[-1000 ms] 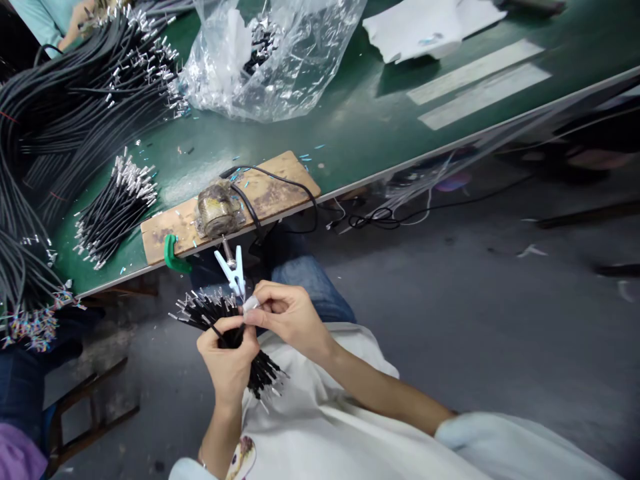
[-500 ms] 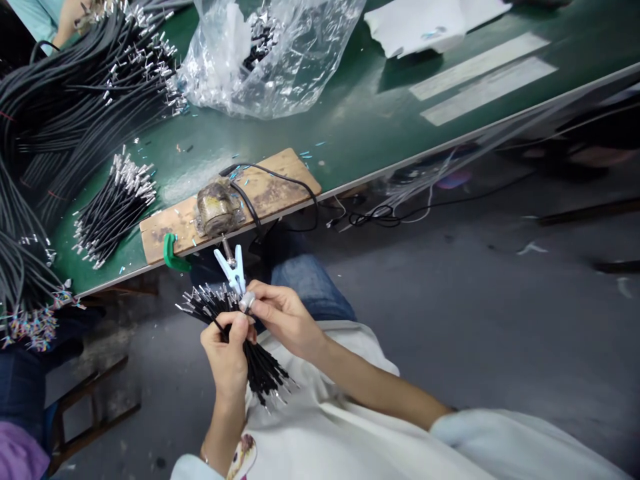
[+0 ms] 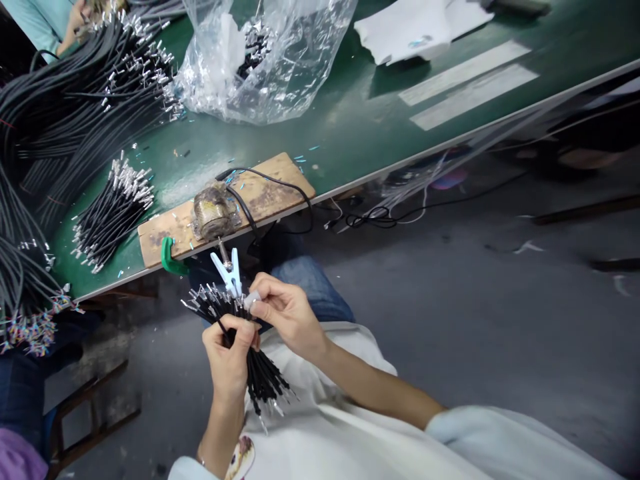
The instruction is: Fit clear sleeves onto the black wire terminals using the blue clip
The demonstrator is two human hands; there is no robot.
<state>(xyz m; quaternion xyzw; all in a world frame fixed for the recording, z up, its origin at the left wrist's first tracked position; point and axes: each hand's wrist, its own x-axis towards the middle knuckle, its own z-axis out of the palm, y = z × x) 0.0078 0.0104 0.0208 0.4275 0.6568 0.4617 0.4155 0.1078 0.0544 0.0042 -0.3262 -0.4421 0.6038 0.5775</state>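
My left hand [image 3: 231, 347] is closed round a bundle of short black cables [image 3: 267, 380] with bare silvery ends, held over my lap. Thumb and fingers of my right hand [image 3: 287, 312] pinch a small whitish piece [image 3: 251, 299], perhaps tape or a wrapped fingertip; its kind is unclear. That piece is close to the cable tips at the upper right of the bundle. Just above them, a light blue clothespin-like clip [image 3: 229, 272] sits on the shaft of a small motor [image 3: 211, 212]. The motor rests on a wooden board [image 3: 275, 183] at the table edge.
A green clamp [image 3: 173, 257] grips the board's front edge. On the green table [image 3: 350, 147] lie another cable bundle [image 3: 113, 217], long black cables [image 3: 65, 100], a clear plastic bag [image 3: 290, 80] and white paper [image 3: 405, 30]. A co-worker's sleeve [image 3: 45, 23] shows at upper left.
My right hand and the whitish piece have shifted slightly right, away from the clip. The bundle has turned a little in my left hand, with one cable end now sticking out lower.
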